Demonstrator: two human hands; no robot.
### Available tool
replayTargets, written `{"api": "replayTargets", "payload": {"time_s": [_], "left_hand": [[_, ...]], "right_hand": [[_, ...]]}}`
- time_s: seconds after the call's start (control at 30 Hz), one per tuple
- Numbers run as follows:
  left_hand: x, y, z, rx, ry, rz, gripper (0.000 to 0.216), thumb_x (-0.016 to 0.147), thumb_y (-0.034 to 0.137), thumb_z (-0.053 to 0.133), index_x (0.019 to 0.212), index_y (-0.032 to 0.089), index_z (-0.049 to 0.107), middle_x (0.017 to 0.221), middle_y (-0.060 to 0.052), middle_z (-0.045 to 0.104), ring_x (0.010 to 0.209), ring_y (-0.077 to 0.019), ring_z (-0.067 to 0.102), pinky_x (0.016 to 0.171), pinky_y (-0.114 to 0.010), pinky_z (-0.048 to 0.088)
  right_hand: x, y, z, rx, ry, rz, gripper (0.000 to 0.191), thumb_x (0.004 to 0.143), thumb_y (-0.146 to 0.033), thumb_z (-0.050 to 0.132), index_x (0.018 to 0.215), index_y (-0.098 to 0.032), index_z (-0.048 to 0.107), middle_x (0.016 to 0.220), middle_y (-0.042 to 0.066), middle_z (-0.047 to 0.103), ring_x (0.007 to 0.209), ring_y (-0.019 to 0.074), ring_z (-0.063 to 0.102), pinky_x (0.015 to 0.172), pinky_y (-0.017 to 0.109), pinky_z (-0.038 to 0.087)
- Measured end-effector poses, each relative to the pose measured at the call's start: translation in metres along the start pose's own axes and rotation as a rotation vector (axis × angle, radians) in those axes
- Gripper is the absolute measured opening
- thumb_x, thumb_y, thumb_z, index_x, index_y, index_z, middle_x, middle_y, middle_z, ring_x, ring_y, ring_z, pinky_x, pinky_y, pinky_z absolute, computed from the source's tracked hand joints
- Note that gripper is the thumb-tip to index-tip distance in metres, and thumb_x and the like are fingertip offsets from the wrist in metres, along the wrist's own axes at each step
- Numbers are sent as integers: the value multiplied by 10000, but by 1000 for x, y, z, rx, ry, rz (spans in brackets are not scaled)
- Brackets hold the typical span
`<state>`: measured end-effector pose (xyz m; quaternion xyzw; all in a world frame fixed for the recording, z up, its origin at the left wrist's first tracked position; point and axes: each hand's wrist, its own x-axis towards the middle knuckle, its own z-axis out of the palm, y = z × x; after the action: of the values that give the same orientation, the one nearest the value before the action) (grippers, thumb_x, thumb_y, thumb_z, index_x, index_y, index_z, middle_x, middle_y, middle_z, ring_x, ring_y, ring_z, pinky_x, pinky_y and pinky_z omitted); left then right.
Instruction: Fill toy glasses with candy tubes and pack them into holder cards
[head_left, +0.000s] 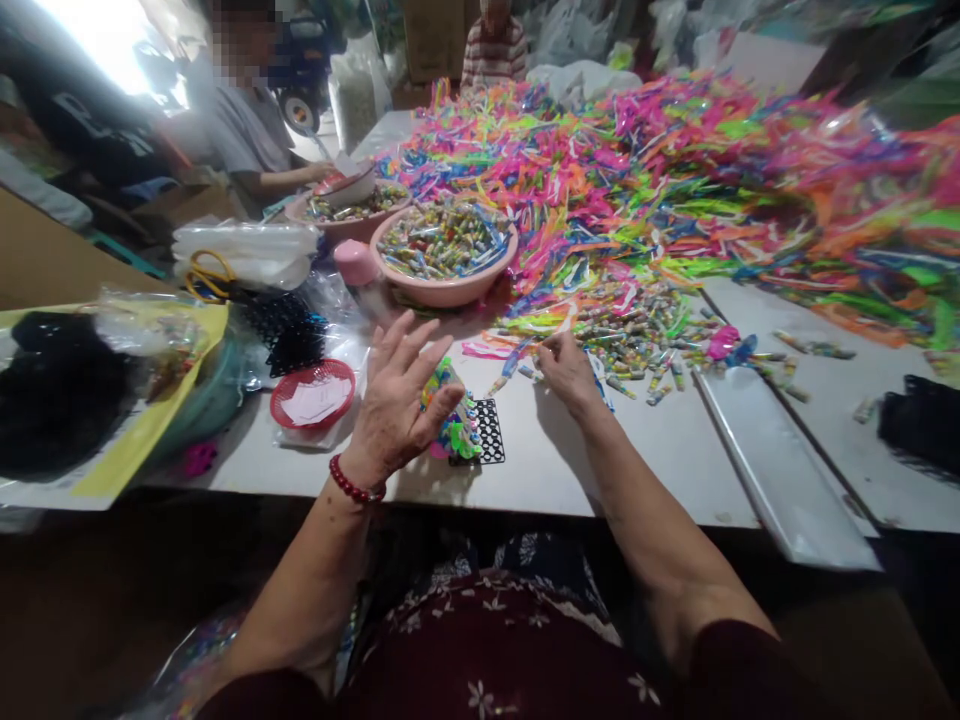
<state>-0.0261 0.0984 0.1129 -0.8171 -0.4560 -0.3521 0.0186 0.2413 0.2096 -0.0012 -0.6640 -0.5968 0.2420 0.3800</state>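
My left hand, with a red bead bracelet on its wrist, hovers with fingers spread and holds nothing. Partly hidden behind its thumb, bright plastic pieces in green, blue and pink sit on a black grid plate, whose right side shows its holes. My right hand is closed in a pinch at the near edge of a heap of small printed tubes; what its fingertips hold cannot be made out. Just left of it lies a tube with a bluish strip.
A big heap of coloured plastic strips covers the far table. Behind my left hand stand a pink basin of tubes and a red basket holding paper slips. Clear plastic sleeves lie right. A co-worker sits far left, another person behind the heap.
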Motion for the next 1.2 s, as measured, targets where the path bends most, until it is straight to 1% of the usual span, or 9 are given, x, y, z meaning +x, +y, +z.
{"api": "replayTargets", "payload": {"time_s": [0.13,0.23,0.33,0.47,0.53,0.7,0.83,0.97,1.2], "left_hand": [[10,0,5,3,-149,-85,630,1049,576,244,1407,147,537,1455,-159,545,1433,-320,398,1202,-582,267],[13,3,9,-12,-201,-74,638,1056,564,234,1365,113,561,1360,-170,609,1290,-296,527,1138,-520,368],[15,5,10,-16,-189,-43,633,1057,556,247,1332,99,587,1315,-170,632,1229,-286,556,1091,-483,415],[17,4,9,-2,-193,-39,635,1060,547,242,1314,93,605,1302,-169,642,1219,-282,565,1085,-477,423],[17,4,9,-2,-200,-39,615,1061,539,256,1317,103,606,1310,-160,642,1230,-276,560,1093,-470,417],[18,3,10,-8,-212,-9,598,1061,534,273,1375,118,566,1343,-154,633,1244,-269,559,1088,-457,416],[20,2,11,2,-228,45,626,1060,546,272,1437,106,508,1392,-163,604,1261,-266,552,1094,-436,403],[23,2,11,10,-252,69,642,1057,552,277,1457,97,487,1406,-166,591,1255,-265,552,1098,-422,389],[26,2,14,9,-312,59,631,1051,553,312,1532,154,404,1496,-141,522,1320,-278,505,1142,-461,352]], "right_hand": [[-43,5,-2,513,-163,148,429,737,-453,750,998,-225,498,661,-50,622,554,138,535,539,264,456],[-69,-2,3,708,-342,216,613,695,-470,798,1161,-232,480,767,-32,691,580,134,583,556,264,495],[-81,-11,7,788,-514,234,501,716,-466,789,1084,-230,544,908,33,732,690,155,663,617,276,536],[-77,-16,12,708,-585,163,315,726,-423,764,871,-209,584,683,-15,642,539,114,543,510,236,436],[-70,-16,17,685,-556,71,275,730,-412,737,855,-204,607,714,-19,630,550,106,507,529,242,429],[-59,-16,34,531,-485,-98,261,798,-415,650,938,-196,628,779,3,640,706,163,584,721,315,499],[-60,-20,41,220,-385,-255,149,846,-308,578,931,-195,627,782,9,639,724,173,572,720,298,454],[-55,-24,39,16,-430,-386,111,865,-220,561,923,-187,649,816,22,663,749,172,565,707,272,415],[-48,-24,40,-70,-455,-405,96,863,-177,637,937,-206,691,881,47,718,823,196,628,777,280,450]]}}
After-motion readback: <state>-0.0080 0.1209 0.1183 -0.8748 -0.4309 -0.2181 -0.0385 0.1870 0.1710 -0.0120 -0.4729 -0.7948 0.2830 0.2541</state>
